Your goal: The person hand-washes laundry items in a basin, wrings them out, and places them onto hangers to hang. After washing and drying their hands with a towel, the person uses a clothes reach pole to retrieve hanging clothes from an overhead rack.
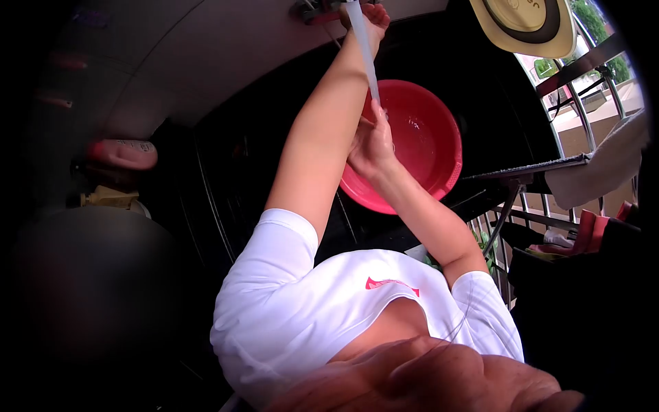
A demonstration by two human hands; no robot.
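At the top edge my left hand is beside a wall tap fixture, its fingers curled; what they close on is partly hidden. A whitish, translucent strip slants from this hand toward my right hand; I cannot tell whether it is a hose or running water. My right hand is over the near left part of a red plastic basin, its fingers apart near the strip's lower end. The basin's inside looks wet and shiny. My left forearm covers part of its rim.
A reddish bottle and a yellowish bottle stand at the left. A straw hat is at upper right, by metal railings. A pale cloth hangs on a rack at the right. The dark surface surrounds the basin.
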